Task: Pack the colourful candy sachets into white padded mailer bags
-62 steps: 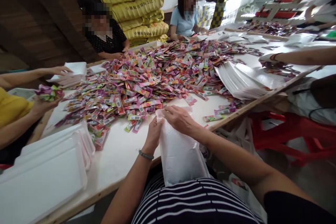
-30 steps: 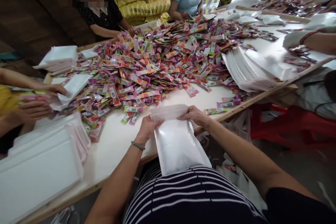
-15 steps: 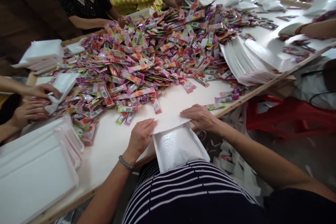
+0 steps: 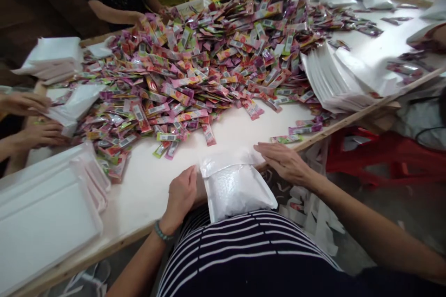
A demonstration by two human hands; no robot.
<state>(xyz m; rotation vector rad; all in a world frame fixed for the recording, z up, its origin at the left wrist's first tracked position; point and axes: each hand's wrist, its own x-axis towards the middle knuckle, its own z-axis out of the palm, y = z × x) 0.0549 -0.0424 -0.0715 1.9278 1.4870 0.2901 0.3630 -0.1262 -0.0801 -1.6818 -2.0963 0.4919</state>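
Note:
A filled white padded envelope rests across the table edge and against the striped shirt, its flap folded down over the top. My left hand is just left of the envelope, fingers close together and pointing up, with nothing visible in them. On the other side, my right hand lies beside the envelope's upper right corner, fingers stretched out and holding nothing. Beyond the envelope a large heap of small colourful sachets covers the white table.
White envelopes are stacked at the near left, far left and right. Another person's hands work at the left. A red stool stands right, near paper strips on the floor.
The envelope's flap, raised between my fingers before, now lies folded down. Both my hands have let go of it and moved apart. The view has shifted slightly.

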